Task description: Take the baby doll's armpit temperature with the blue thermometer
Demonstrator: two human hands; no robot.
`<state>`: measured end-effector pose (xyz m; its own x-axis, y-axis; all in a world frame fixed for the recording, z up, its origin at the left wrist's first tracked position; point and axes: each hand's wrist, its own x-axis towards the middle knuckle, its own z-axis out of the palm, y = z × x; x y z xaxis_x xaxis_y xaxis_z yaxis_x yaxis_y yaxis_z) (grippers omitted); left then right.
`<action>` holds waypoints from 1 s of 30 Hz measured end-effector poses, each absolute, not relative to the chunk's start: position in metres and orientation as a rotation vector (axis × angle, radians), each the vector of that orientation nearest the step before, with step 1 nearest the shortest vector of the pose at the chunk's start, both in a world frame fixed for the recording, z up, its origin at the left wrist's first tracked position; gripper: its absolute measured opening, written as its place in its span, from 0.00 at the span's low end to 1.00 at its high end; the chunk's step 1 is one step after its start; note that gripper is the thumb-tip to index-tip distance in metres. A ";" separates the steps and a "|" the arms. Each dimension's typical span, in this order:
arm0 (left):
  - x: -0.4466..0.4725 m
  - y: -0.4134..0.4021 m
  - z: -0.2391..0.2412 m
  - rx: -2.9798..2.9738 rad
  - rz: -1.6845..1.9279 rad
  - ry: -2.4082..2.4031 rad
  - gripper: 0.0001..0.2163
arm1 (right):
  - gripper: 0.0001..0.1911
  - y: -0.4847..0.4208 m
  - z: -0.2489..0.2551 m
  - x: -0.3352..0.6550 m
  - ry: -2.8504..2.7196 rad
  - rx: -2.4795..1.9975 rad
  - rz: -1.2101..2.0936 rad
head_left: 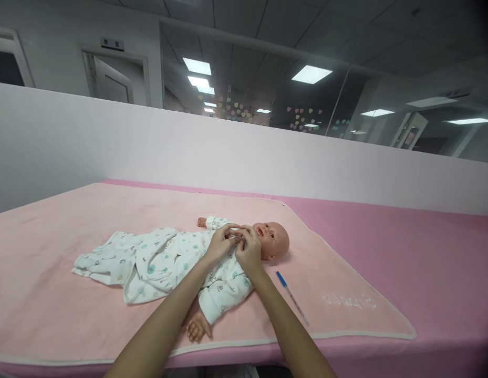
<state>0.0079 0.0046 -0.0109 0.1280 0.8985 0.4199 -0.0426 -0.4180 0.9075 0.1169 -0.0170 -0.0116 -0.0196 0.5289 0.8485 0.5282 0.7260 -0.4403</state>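
Note:
A baby doll (pixel 276 239) lies on its back across a pink blanket, its head to the right. It wears a white baby outfit (pixel 159 257) with small coloured prints; the legs of the outfit lie flat to the left. At the neckline, my left hand (pixel 220 244) and my right hand (pixel 249 251) meet, fingertips bent together and pinching the outfit's fabric just below the doll's chin. My fingers hide most of the collar. One doll hand (pixel 199 326) points toward me, and the other (pixel 202 222) sticks out on the far side.
Right of the doll, a thermometer-like stick with a blue cap (pixel 291 296) lies on the blanket (pixel 346 315). Beneath is a pink table cover (pixel 425 262). A white partition (pixel 244 152) rises behind it. Beyond are glass, ceiling lights and a door (pixel 113 81).

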 end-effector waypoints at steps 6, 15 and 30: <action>0.008 0.003 -0.010 1.552 1.424 0.861 0.17 | 0.21 -0.018 -0.009 0.115 -1.670 -0.908 -0.003; 0.008 -0.002 -0.005 1.565 1.411 0.869 0.15 | 0.21 -0.021 -0.007 0.114 -1.654 -0.936 0.036; 0.006 -0.011 0.002 1.856 1.423 1.038 0.14 | 0.18 -0.021 -0.014 0.114 -1.533 -0.999 -0.007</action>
